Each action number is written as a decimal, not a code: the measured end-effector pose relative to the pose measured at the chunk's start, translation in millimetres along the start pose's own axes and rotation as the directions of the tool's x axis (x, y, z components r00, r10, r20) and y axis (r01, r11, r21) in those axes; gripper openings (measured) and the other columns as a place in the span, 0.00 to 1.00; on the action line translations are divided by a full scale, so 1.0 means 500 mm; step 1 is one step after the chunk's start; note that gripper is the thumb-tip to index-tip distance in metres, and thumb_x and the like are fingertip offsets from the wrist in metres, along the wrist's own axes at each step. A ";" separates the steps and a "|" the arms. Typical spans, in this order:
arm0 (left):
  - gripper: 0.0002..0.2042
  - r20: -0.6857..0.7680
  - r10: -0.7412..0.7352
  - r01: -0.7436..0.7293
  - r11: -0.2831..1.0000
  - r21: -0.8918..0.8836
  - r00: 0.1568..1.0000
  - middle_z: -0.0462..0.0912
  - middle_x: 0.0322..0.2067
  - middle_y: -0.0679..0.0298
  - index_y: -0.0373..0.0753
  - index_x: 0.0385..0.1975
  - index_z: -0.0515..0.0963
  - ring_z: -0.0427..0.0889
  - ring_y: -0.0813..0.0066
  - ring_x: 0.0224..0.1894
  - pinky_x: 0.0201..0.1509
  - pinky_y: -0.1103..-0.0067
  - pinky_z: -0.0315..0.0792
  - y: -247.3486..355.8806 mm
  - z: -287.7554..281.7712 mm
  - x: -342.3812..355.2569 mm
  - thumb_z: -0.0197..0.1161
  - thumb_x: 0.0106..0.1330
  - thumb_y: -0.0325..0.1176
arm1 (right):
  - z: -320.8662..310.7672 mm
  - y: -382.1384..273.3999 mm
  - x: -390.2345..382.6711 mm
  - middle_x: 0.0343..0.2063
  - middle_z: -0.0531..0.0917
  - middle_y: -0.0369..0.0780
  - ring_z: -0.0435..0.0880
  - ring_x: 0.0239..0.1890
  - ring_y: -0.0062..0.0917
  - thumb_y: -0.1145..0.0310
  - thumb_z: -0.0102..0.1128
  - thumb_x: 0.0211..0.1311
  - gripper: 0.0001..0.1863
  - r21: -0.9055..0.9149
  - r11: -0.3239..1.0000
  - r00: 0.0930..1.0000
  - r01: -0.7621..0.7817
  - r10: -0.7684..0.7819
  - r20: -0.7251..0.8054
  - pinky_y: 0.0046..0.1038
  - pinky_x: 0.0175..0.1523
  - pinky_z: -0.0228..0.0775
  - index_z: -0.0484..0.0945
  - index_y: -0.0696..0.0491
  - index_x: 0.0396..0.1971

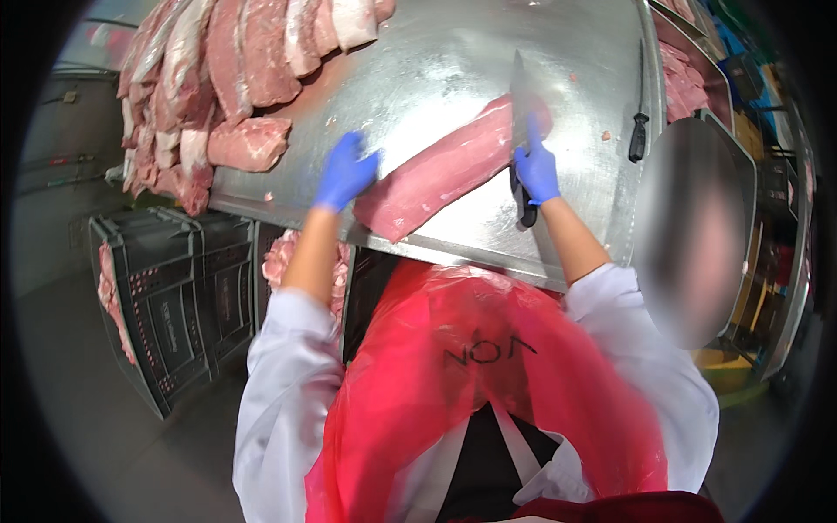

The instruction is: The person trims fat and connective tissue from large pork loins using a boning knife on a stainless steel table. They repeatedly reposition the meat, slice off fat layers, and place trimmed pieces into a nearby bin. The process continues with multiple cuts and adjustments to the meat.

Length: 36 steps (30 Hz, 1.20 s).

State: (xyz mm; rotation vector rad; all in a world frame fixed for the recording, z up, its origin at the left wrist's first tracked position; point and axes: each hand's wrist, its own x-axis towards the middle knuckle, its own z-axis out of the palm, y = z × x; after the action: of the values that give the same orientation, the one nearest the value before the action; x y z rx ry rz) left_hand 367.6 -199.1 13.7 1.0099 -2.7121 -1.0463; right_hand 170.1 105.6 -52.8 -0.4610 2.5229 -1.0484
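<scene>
A long, pale pink piece of boneless meat (440,174), like a pork loin, lies slantwise on the metal table (418,70). My right hand (538,167), in a blue glove, grips a knife (520,96) with a black handle. The blade points away from me and passes over the far right end of the loin, hiding part of it. Just left of the loin is my blue-gloved left hand (347,173), fingers loosely bent and apart with nothing in them. Whether it touches the meat's edge I cannot tell.
Many large meat slabs (231,61) are heaped at the table's far left. A second knife (639,137) with a black handle lies by the right rim. Beyond it stands a metal tray (719,74) of meat pieces. Grey crates (179,296) holding meat stand below left.
</scene>
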 end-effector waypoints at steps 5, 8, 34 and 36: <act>0.25 0.487 0.170 0.029 0.926 -0.375 0.857 0.85 0.43 0.50 0.29 0.46 0.82 0.82 0.67 0.46 0.50 0.73 0.75 0.183 0.316 0.266 0.70 0.61 0.47 | 0.013 -0.006 -0.040 0.26 0.84 0.55 0.86 0.29 0.49 0.68 0.48 0.64 0.42 0.025 0.998 0.995 -0.065 0.067 -0.079 0.46 0.39 0.78 0.44 0.36 0.78; 0.18 0.513 0.252 -0.164 0.964 -0.211 0.821 0.86 0.30 0.55 0.31 0.32 0.85 0.82 0.68 0.34 0.40 0.71 0.75 0.206 0.388 0.301 0.70 0.57 0.44 | 0.004 0.000 -0.062 0.25 0.83 0.55 0.85 0.28 0.49 0.69 0.53 0.64 0.44 0.128 0.988 0.990 -0.081 0.094 -0.102 0.45 0.37 0.77 0.44 0.34 0.77; 0.10 0.293 0.403 -0.352 0.911 -0.213 0.867 0.80 0.22 0.58 0.32 0.28 0.80 0.76 0.73 0.25 0.34 0.73 0.73 0.296 0.289 0.211 0.65 0.59 0.35 | -0.185 -0.014 0.115 0.29 0.82 0.39 0.77 0.20 0.20 0.74 0.51 0.60 0.43 0.062 0.997 0.802 0.047 -0.075 0.593 0.25 0.30 0.75 0.56 0.33 0.76; 0.10 0.276 0.363 -0.307 0.924 -0.226 0.890 0.80 0.22 0.56 0.32 0.28 0.80 0.76 0.72 0.25 0.34 0.72 0.73 0.273 0.284 0.224 0.65 0.59 0.35 | -0.252 0.012 0.067 0.29 0.82 0.39 0.78 0.21 0.20 0.76 0.51 0.59 0.44 0.139 0.990 0.717 -0.012 -0.089 0.691 0.24 0.31 0.76 0.55 0.32 0.76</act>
State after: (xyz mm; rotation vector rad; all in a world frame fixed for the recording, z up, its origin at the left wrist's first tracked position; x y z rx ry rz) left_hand 164.3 -108.8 -29.3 0.3455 -2.8154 -1.4432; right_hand 82.8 171.5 18.2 -0.7154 1.7577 -0.8331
